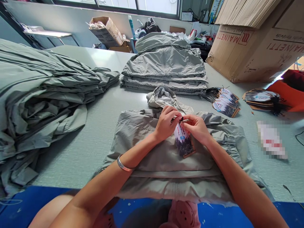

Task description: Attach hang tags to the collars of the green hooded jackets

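Note:
A grey-green hooded jacket (166, 164) lies folded flat on the table right in front of me, hood pointing away. Both my hands meet over its collar. My left hand (166, 123) has its fingers pinched at the zipper pull near the neck. My right hand (196, 126) is closed on the top of a printed hang tag (184, 142), which hangs down over the jacket's chest. The tag shows a dark forest picture. A silver bangle sits on my left wrist.
A stack of folded jackets (166, 69) stands beyond, and a big loose heap of jackets (42, 95) fills the left. Piles of hang tags (225, 101) with black strings lie at right, near a large cardboard box (251, 47) and an orange bag (289, 91).

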`<state>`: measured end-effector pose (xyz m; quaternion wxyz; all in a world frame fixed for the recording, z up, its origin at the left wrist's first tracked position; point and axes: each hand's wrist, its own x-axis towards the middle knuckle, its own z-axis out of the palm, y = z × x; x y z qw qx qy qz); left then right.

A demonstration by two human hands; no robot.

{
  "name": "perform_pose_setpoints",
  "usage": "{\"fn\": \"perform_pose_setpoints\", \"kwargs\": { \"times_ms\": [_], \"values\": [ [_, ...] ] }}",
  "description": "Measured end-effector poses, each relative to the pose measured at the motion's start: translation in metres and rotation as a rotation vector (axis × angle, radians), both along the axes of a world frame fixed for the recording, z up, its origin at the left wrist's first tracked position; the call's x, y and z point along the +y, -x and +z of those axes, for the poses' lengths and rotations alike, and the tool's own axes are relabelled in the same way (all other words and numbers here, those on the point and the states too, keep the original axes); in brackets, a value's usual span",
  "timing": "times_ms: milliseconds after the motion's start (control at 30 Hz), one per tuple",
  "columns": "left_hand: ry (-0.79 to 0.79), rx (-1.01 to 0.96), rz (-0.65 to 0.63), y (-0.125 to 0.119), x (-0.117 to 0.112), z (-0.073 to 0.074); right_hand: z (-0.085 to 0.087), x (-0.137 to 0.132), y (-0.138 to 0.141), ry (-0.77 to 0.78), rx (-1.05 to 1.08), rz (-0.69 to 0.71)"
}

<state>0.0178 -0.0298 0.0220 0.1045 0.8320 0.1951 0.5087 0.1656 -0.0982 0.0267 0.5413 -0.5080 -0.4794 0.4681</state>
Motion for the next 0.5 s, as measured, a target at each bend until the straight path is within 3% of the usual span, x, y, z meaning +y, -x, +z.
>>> {"fn": "perform_pose_setpoints", "kwargs": {
  "times_ms": [500],
  "values": [
    [-0.017, -0.010, -0.037, -0.0013, -0.0001, -0.0032, -0.0018, -0.0015, 0.0023, 0.031, -0.090, 0.060]
  ]
}}
